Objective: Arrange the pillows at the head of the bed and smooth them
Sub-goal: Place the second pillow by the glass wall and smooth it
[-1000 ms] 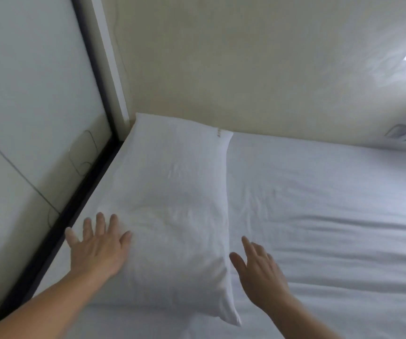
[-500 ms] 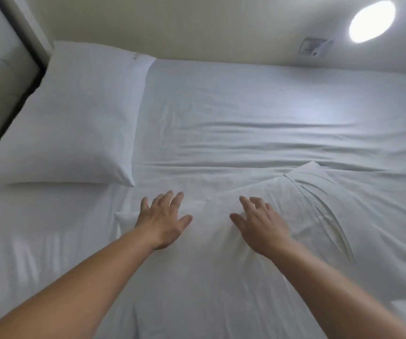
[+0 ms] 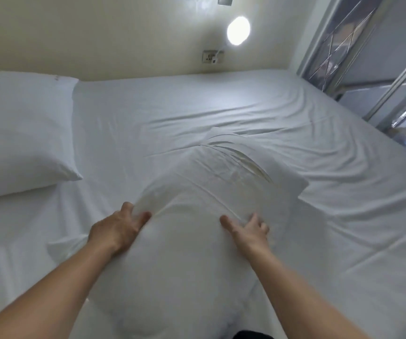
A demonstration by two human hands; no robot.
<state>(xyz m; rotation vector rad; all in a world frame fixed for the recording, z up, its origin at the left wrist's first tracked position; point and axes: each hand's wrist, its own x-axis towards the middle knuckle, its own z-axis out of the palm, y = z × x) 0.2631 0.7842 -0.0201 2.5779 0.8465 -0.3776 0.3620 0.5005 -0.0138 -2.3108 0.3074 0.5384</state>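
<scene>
One white pillow lies flat at the far left of the bed, against the head wall. A second white pillow is raised off the sheet in the middle of the bed, its open case end pointing towards the wall. My left hand grips its left side, thumb on top and fingers curled round the edge. On its right side my right hand grips the fabric, which bunches into creases between the two hands.
The white fitted sheet is wrinkled across the middle. A cream wall with a socket and a round lamp runs along the head. A mirrored sliding door stands at the right edge of the bed.
My view has swung right, away from the left pillow. My hands, flat on the second pillow half a second ago, have closed on its sides and lifted it off the sheet.
</scene>
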